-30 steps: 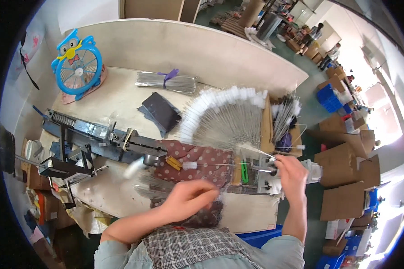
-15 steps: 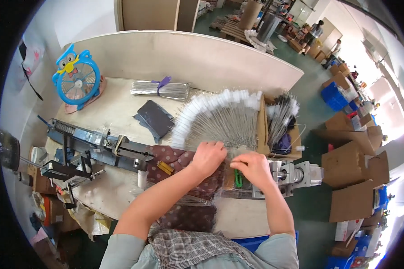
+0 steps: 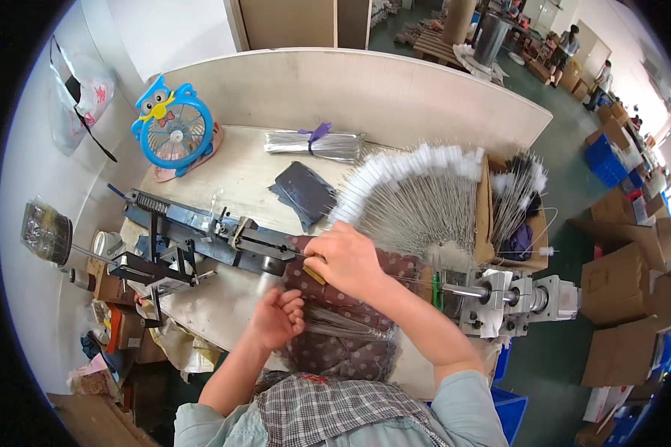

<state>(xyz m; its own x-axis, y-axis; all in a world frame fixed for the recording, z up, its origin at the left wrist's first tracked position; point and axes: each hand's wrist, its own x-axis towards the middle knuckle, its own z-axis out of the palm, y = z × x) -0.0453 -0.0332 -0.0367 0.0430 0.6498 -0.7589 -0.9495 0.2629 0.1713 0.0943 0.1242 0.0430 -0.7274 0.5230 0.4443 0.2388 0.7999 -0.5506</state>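
My right hand [image 3: 344, 257] is closed in a pinch by the end of the blue-black metal bench fixture [image 3: 201, 231], over a brown polka-dot cloth [image 3: 406, 267]. A thin wire seems to run from its fingertips toward the metal spindle [image 3: 462, 290] on the right; the fingers hide its end. My left hand [image 3: 277, 316] is curled, palm up, just below a blurred white handle [image 3: 268, 283] on the fixture, with nothing visible in it. Beneath my right hand lies a small yellow piece [image 3: 314, 275]. Several loose thin wires [image 3: 343, 325] rest on the cloth beside my left hand.
White-tipped wire brushes [image 3: 417, 186] fan out at the back. Beside them stands a cardboard box [image 3: 484, 212] of more brushes. A bundle of wires [image 3: 283, 141], dark cloth pieces [image 3: 304, 190] and a blue fan [image 3: 175, 135] lie farther back. A green part [image 3: 437, 290] sits by the spindle.
My right hand has moved left from the green part to the fixture's end. My left hand has come back toward me, below the white handle. The view has shifted left.
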